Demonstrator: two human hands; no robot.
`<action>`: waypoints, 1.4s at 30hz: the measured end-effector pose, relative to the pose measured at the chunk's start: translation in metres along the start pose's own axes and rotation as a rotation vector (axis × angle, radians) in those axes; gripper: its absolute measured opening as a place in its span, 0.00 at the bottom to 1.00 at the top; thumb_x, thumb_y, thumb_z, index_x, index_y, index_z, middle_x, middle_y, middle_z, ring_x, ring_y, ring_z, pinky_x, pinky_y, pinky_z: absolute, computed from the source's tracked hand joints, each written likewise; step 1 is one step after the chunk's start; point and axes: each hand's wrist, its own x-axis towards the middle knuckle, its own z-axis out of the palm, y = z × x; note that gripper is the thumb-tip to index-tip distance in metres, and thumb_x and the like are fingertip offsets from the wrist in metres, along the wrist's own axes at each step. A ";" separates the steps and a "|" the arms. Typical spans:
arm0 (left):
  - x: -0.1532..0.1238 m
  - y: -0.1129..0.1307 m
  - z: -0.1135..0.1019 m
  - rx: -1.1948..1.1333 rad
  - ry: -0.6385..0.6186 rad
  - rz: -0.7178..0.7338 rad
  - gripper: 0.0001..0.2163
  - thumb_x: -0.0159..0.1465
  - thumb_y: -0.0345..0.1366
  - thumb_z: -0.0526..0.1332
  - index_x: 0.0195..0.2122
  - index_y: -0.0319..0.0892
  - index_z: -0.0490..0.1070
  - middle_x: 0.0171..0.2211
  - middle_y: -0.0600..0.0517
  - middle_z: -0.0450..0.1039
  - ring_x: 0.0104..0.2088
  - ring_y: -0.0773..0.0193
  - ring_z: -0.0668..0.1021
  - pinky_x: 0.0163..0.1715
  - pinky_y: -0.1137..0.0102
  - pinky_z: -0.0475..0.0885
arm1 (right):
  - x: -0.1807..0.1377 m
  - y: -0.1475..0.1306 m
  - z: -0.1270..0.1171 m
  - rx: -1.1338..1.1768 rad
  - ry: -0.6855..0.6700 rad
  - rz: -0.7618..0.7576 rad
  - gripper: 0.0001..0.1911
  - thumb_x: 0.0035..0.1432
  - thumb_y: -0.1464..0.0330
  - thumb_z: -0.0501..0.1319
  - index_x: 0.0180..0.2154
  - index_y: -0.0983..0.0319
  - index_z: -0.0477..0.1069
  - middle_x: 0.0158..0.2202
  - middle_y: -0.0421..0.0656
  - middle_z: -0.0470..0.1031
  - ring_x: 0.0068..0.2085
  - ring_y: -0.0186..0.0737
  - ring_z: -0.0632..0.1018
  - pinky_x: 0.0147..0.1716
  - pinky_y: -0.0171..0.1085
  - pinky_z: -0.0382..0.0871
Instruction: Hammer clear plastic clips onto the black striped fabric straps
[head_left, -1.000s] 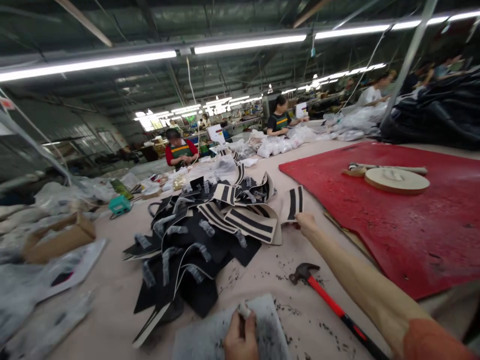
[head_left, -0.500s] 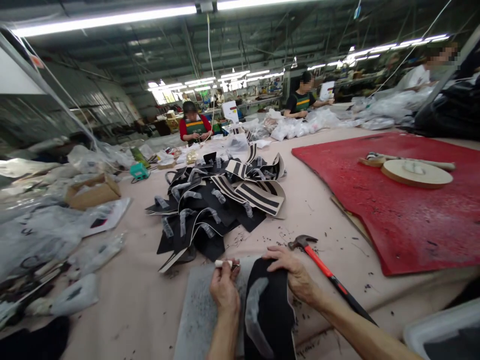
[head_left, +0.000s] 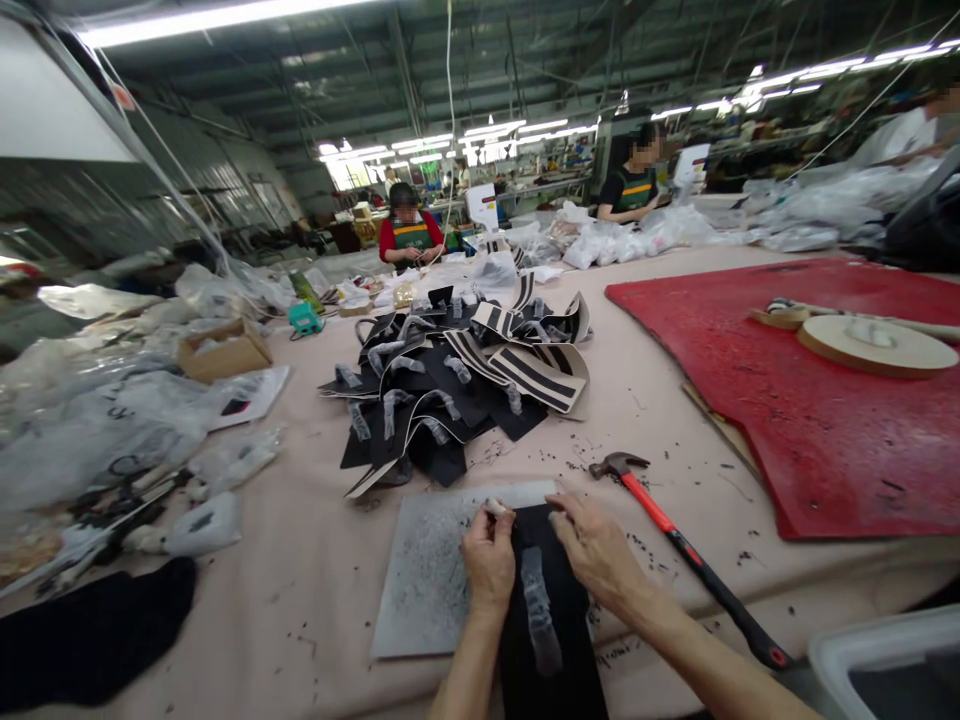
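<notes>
Room (head_left: 337,85): big workshop, dark metal ceiling. Table (head_left: 300,560): pale pinkish cover, creased, dark-speckled right of grey board (head_left: 420,580). Red sheet (head_left: 862,420) far right of board, scuffed. Pile (head_left: 480,390), black and striped pieces, beyond board. Black piece (head_left: 566,650): matte, covers board's right part, reaches past near edge; plastic-wrapped strip (head_left: 538,610) runs lengthwise on top. Hammer (head_left: 688,550) right of board. Right hand (head_left: 600,550), fingers bent at piece's right edge; grip can't tell. Left hand (head_left: 489,562), over board, pinching small white item (head_left: 497,508).

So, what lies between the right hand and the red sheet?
The hammer lies between the right hand and the red sheet, on the pale cover with small dark bits; the head view shows it.
</notes>
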 end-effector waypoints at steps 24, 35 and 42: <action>0.020 0.003 0.017 -0.125 -0.287 -0.036 0.10 0.61 0.40 0.64 0.40 0.40 0.75 0.37 0.46 0.82 0.39 0.56 0.83 0.44 0.65 0.76 | -0.040 -0.032 0.035 -0.107 -0.187 0.335 0.24 0.69 0.60 0.45 0.55 0.68 0.68 0.43 0.55 0.80 0.44 0.53 0.81 0.44 0.44 0.70; 0.018 0.002 0.017 -0.054 -0.296 0.000 0.09 0.63 0.39 0.63 0.40 0.40 0.75 0.37 0.46 0.82 0.39 0.57 0.83 0.44 0.65 0.76 | -0.044 -0.025 0.043 -0.137 -0.123 0.290 0.24 0.69 0.60 0.47 0.55 0.68 0.68 0.45 0.56 0.79 0.42 0.51 0.81 0.42 0.41 0.70; 0.014 0.008 0.017 0.138 -0.302 0.175 0.07 0.64 0.35 0.60 0.39 0.43 0.76 0.36 0.49 0.82 0.38 0.59 0.83 0.41 0.68 0.75 | -0.041 -0.030 0.016 0.044 -0.159 0.258 0.25 0.69 0.57 0.48 0.57 0.66 0.68 0.45 0.52 0.79 0.46 0.48 0.80 0.45 0.41 0.70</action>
